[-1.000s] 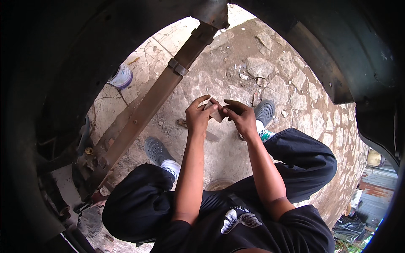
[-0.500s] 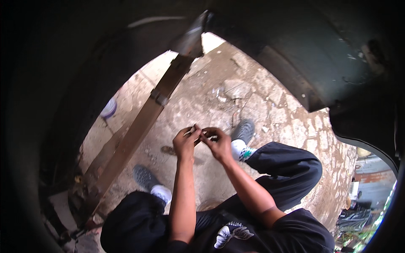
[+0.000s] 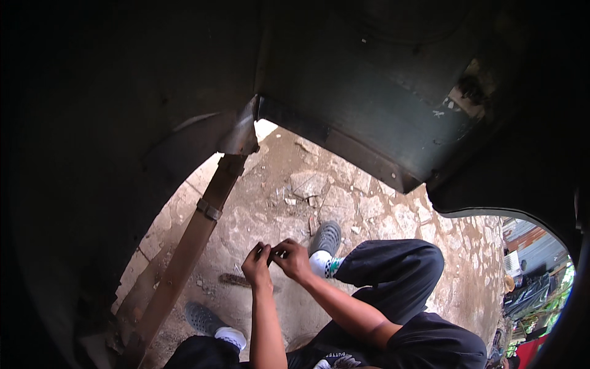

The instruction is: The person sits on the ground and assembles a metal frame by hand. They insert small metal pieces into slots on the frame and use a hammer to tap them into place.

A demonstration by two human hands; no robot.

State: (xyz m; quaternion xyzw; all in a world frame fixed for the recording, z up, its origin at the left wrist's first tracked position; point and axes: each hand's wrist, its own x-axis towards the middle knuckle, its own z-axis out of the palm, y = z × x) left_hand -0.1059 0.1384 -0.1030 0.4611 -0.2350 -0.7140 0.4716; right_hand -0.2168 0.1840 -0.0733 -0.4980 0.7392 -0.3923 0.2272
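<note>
My left hand (image 3: 257,265) and my right hand (image 3: 292,258) meet in front of me, above the ground between my feet. Fingers of both are bent and pinched together at the tips, which nearly touch. Whatever they hold, if anything, is too small and dark to make out. Beneath the left hand a short dark brown bar or strip (image 3: 235,280) lies on the ground.
Dark sheet metal (image 3: 369,132) with a bent lower edge hangs overhead. A long brown metal beam (image 3: 181,252) with a clamp band (image 3: 209,209) slants down on the left. Broken stone paving (image 3: 369,212) covers the ground. Corrugated sheets (image 3: 541,243) stand far right.
The view has tilted upward, so my hands and the beam sit lower in the picture and more sheet metal shows overhead. The hands stay together, fingers shifted slightly.
</note>
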